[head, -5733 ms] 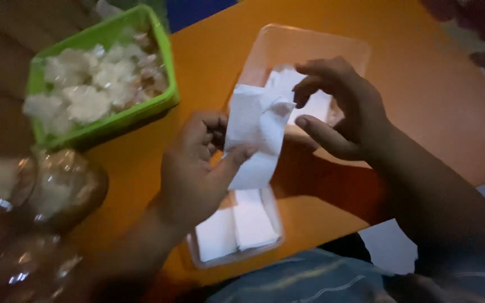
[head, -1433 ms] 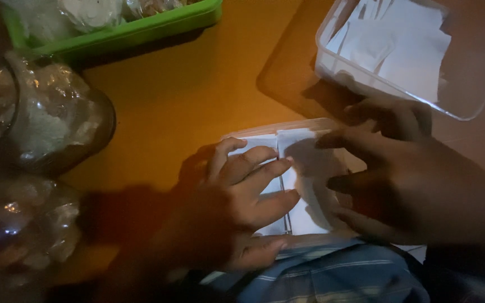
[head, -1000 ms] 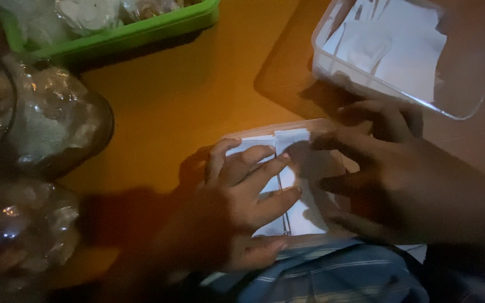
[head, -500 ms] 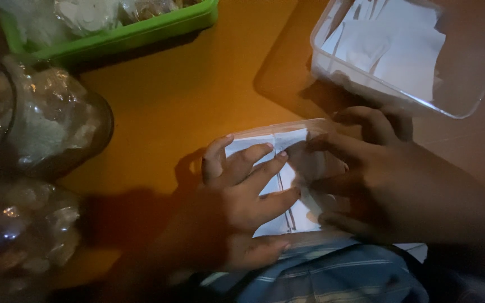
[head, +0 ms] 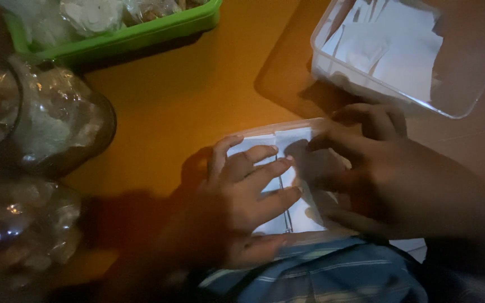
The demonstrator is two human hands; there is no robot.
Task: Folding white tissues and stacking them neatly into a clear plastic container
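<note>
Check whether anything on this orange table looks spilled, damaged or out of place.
Nothing stands out. Both the left hand and right hand press flat on white folded papers in the clear plastic container; nothing has spilled onto the orange table.

My hands (head: 254, 207) cover most of the paper (head: 296, 216), so I can't tell its folds. The frame's top crops the green tray (head: 141, 36); the left edge crops the bags (head: 35, 118).

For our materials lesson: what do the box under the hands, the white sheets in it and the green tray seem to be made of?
Box: clear glossy plastic, see-through rim. White sheets: probably thin matte paper, creased flat. Green tray: opaque, smooth plastic by its moulded rim.
</note>
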